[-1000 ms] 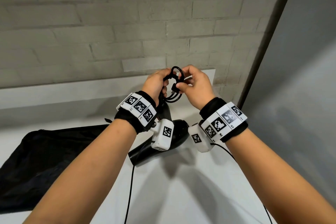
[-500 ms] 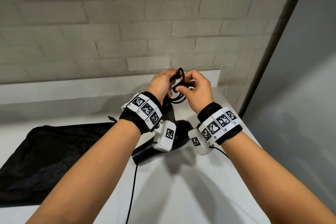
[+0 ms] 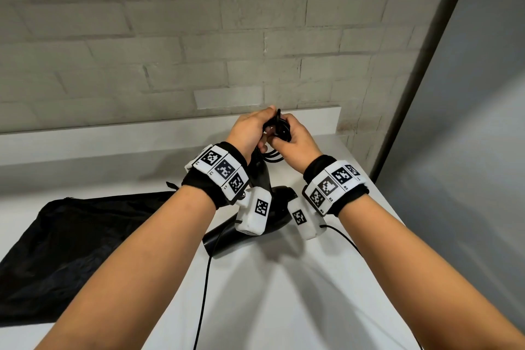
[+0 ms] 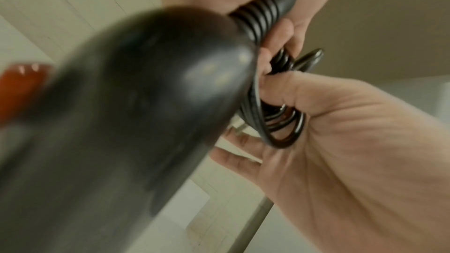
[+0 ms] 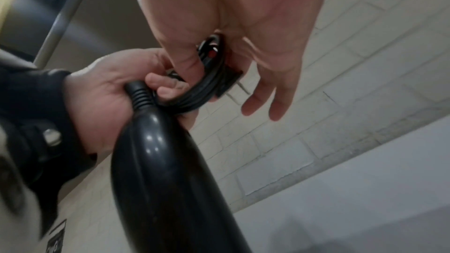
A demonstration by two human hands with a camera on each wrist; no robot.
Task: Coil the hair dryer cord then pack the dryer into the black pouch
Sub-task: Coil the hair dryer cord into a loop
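Note:
Above the white counter, my left hand (image 3: 264, 129) and right hand (image 3: 285, 133) meet around the coiled black cord (image 3: 279, 122). The left fingers grip the coil (image 5: 204, 88) beside the ribbed cord sleeve (image 5: 140, 93) at the handle's end. My right thumb and forefinger pinch the loops (image 4: 284, 130) near the plug (image 5: 228, 82); its other fingers point out straight. The black hair dryer (image 3: 224, 236) hangs below my hands, barrel low by the counter. The black pouch (image 3: 71, 236) lies flat at the left.
The white counter (image 3: 270, 307) runs to a raised white ledge (image 3: 113, 139) under a grey brick wall. A grey panel (image 3: 468, 150) bounds the right side. Thin black cables (image 3: 204, 293) trail from the wrist cameras across the counter.
My hands have drawn closer together. The cord loop, seen as an open ring before, is now edge-on and squeezed between the fingers. The dryer and pouch stay where they were.

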